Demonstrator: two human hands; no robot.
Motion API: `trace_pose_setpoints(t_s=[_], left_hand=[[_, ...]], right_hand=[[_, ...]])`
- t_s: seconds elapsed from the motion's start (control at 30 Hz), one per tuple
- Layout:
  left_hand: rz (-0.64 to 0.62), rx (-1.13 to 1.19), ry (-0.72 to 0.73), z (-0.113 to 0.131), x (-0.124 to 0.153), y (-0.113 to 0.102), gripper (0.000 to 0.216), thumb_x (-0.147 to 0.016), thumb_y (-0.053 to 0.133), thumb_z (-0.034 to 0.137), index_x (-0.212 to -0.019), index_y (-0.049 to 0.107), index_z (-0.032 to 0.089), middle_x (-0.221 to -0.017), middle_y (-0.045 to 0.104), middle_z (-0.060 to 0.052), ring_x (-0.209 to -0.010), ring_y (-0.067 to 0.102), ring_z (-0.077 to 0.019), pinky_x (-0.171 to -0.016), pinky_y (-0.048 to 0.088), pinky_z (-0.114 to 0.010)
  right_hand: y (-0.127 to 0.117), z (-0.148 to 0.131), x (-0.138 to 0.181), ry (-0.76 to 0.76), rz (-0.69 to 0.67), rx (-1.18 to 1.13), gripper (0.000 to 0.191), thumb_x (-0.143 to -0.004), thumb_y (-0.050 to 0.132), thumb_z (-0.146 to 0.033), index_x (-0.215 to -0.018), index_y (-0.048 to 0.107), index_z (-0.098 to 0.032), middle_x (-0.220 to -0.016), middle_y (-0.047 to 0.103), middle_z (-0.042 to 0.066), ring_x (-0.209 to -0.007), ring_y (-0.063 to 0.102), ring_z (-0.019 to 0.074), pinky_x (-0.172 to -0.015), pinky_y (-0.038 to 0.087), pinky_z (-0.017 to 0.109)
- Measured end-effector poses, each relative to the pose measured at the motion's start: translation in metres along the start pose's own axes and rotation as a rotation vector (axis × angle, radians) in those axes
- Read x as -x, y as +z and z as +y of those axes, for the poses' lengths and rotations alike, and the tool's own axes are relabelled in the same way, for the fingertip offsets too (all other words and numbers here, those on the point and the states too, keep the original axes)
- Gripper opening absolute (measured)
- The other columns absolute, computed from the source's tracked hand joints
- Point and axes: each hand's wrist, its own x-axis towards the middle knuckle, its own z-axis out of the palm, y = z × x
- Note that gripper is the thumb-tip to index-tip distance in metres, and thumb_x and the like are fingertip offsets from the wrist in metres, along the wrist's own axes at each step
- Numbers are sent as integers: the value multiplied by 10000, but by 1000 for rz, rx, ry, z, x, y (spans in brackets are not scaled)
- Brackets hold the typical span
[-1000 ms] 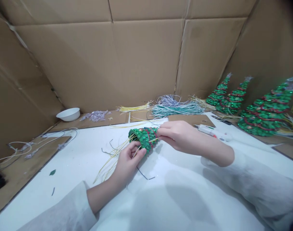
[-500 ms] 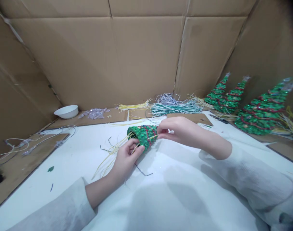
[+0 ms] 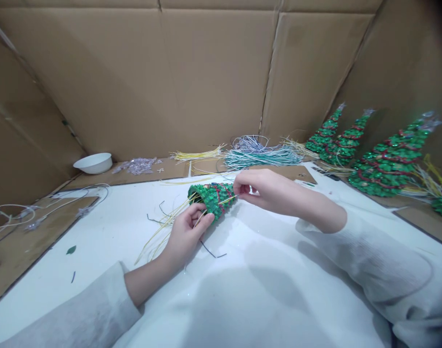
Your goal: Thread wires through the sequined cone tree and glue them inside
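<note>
A small green beaded Christmas tree [image 3: 215, 199] with red trim lies on its side on the white table, its hollow base facing left. My left hand [image 3: 192, 223] grips the rim of that base, fingers partly hidden by it. Thin yellow wires [image 3: 159, 227] trail out of the opening to the left. My right hand [image 3: 255, 191] pinches a yellow wire [image 3: 227, 199] that sticks out of the tree's side near its tip. The tip itself is hidden behind my right fingers. Dark wire ends [image 3: 212, 252] poke out under my left hand.
Finished beaded trees [image 3: 388, 164] stand at the right. Bundles of green-white wire [image 3: 262, 158] and yellow wire [image 3: 199, 154] lie along the back, beside clear beads [image 3: 139, 166] and a white bowl [image 3: 94, 163]. Cardboard walls [image 3: 213, 77] surround the table.
My right hand has drawn slightly away from the tree's side, and more of the yellow wire shows. The left hand keeps its hold. The whole view has shifted a little.
</note>
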Motion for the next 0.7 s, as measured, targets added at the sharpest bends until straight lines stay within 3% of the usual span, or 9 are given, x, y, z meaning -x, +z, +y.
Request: trace_pose_setpoints(t_s=[0.37, 0.7], left_hand=[[-17, 23, 8, 0, -1, 0, 272, -765, 617, 412, -877, 499, 194, -519, 358, 98, -421, 382, -66, -410, 312, -186], [-40, 51, -4, 0, -2, 0, 256, -761, 619, 394, -870, 513, 188, -536, 379, 90, -418, 392, -58, -407, 309, -179]], right_hand=[[2, 4, -2, -44, 2, -26, 132, -772, 489, -43, -724, 535, -156, -755, 566, 14, -683, 488, 105, -614, 345, 219], [8, 5, -4, 54, 8, 0, 74, -784, 522, -98, -761, 558, -159, -737, 602, 11, -648, 496, 104, -593, 345, 222]])
